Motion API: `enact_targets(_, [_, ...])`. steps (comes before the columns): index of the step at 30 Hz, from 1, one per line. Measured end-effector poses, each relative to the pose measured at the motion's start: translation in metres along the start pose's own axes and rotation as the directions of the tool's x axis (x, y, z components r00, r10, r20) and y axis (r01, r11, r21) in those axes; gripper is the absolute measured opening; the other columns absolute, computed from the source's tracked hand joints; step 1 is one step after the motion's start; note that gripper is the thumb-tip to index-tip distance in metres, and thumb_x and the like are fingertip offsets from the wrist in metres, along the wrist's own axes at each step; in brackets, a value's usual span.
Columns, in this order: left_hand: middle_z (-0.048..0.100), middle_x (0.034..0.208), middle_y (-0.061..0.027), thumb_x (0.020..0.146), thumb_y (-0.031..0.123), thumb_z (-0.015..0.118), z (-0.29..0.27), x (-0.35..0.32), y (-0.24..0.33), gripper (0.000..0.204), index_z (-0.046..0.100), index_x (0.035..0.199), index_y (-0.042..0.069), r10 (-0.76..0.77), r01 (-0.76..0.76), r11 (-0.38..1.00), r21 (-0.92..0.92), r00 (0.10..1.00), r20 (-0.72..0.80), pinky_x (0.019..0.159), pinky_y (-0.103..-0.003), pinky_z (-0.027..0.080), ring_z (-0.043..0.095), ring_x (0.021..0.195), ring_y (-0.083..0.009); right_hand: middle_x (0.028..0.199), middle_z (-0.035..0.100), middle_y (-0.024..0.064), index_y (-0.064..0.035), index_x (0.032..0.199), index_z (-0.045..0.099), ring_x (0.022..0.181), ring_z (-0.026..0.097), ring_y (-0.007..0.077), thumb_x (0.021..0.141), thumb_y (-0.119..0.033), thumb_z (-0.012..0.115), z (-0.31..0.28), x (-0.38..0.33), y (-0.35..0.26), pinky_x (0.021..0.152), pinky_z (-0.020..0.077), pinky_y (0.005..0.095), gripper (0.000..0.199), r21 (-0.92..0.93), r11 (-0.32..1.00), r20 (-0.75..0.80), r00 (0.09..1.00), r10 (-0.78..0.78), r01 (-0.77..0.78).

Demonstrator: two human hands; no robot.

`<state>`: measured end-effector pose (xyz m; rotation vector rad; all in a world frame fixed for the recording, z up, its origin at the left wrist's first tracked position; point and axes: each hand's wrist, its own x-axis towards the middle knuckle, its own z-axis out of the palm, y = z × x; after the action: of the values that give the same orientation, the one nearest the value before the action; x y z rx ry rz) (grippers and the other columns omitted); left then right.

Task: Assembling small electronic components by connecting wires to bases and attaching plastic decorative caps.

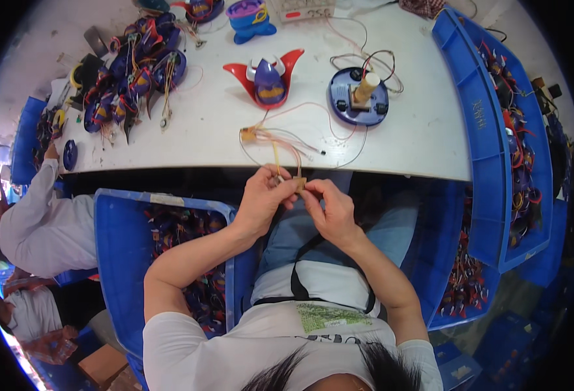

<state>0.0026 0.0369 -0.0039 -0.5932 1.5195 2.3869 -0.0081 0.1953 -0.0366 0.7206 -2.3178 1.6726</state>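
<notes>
A white tabletop [202, 143] stretches out in front of the person. Along its right end runs a long blue bin [489, 169] of purple and red toy parts [520, 163]; below its near edge, toward the left, another blue bin [118, 274] holds more of them. A heap of wired toy parts [137, 75] covers the tabletop's left side. Just off the middle of its near edge are the left hand [266, 195] and the right hand [332, 210], each closed in a pinch. Near the tabletop's middle sits a red-winged purple toy piece [270, 85], and right of the middle a round purple base [358, 114]. Close to the near edge lies a tan wired block [249, 135], and just off that edge the fingertips of both hands grasp a small brownish piece [300, 183]
</notes>
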Motion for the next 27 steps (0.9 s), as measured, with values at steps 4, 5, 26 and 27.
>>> enact_targets(4, [0.061, 0.078, -0.0068, 0.085, 0.003, 0.067, -0.001, 0.001, -0.002, 0.021, 0.051, 0.097, 0.002, 0.032, -0.032, 0.999, -0.026, 0.999, 0.022, 0.052, -0.017, 0.048, 0.059, 0.061, -0.0097, 0.078, 0.06, 0.0062, 0.0018, 0.095, 0.059, 0.058, 0.053, 0.0142, 0.082, 0.007, 0.064, 0.001, -0.001, 0.002, 0.052, 0.0435, 0.0233, 0.015, 0.007, 1.0, -0.003, 1.0, -0.009, 0.009])
enact_targets(5, [0.061, 0.078, -0.0069, 0.085, 0.003, 0.067, -0.001, 0.002, -0.002, 0.02, 0.051, 0.097, 0.002, 0.034, -0.034, 0.999, -0.021, 0.999, 0.023, 0.052, -0.018, 0.048, 0.059, 0.061, -0.0097, 0.078, 0.06, 0.0062, 0.0019, 0.095, 0.059, 0.058, 0.054, 0.0141, 0.082, 0.007, 0.064, 0.001, -0.001, 0.003, 0.052, 0.0434, 0.0234, 0.015, 0.002, 1.0, -0.002, 1.0, -0.013, 0.013])
enact_targets(26, [0.061, 0.098, -0.0145, 0.086, 0.004, 0.066, -0.005, -0.009, -0.007, 0.032, 0.049, 0.113, -0.001, 0.004, -0.002, 0.999, -0.05, 1.0, 0.027, 0.064, -0.023, 0.053, 0.062, 0.073, -0.0133, 0.078, 0.06, 0.0072, 0.001, 0.095, 0.06, 0.057, 0.052, 0.0162, 0.08, 0.008, 0.063, -0.01, 0.0, 0.005, 0.051, 0.0427, 0.0249, 0.016, -0.046, 0.997, 0.05, 0.997, -0.055, 0.057])
enact_targets(27, [0.059, 0.104, -0.0166, 0.086, 0.007, 0.067, -0.008, -0.019, -0.003, 0.038, 0.047, 0.118, -0.001, -0.042, 0.042, 0.999, 0.02, 0.999, 0.006, 0.068, -0.024, 0.053, 0.061, 0.077, -0.0153, 0.079, 0.06, 0.0074, 0.0009, 0.095, 0.061, 0.056, 0.052, 0.0164, 0.08, 0.007, 0.063, -0.018, 0.001, 0.0, 0.052, 0.0427, 0.0251, 0.016, -0.056, 0.998, 0.081, 0.996, -0.027, 0.032])
